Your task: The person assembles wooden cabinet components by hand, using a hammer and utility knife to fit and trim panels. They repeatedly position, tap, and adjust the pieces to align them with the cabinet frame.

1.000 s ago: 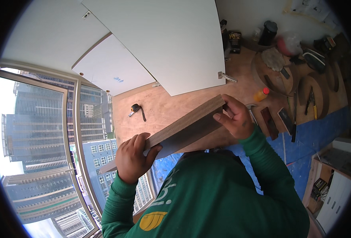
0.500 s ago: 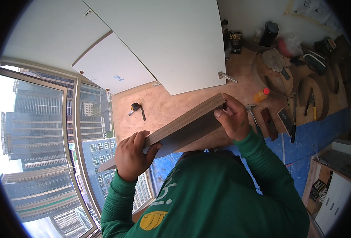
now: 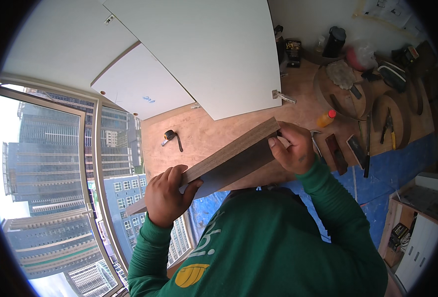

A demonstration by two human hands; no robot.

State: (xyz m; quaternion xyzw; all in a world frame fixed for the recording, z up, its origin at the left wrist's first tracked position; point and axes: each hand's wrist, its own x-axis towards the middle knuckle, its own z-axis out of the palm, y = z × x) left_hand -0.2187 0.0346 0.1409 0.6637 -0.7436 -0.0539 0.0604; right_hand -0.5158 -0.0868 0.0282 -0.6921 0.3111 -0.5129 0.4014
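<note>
A long brown wood-grain board is held slantwise above the bench, its right end higher in the picture than its left. My left hand grips it toward the left, thumb on the dark near face and fingers over the far edge. Its left tip shows beyond that hand. At the right end, my right hand pinches the board, thumb against the near face; some of its fingers are hidden behind. A black and yellow tape measure lies on the bench past the board, with a short dark strip beside it.
White panels with hinges lean over the wooden bench. To the right are an orange bottle, a hammer, pliers and curled edging strips. A window is at left; blue sheeting covers the floor.
Hardly anything differs. The view has shifted very slightly, and both hands keep the board at nearly the same slant.
</note>
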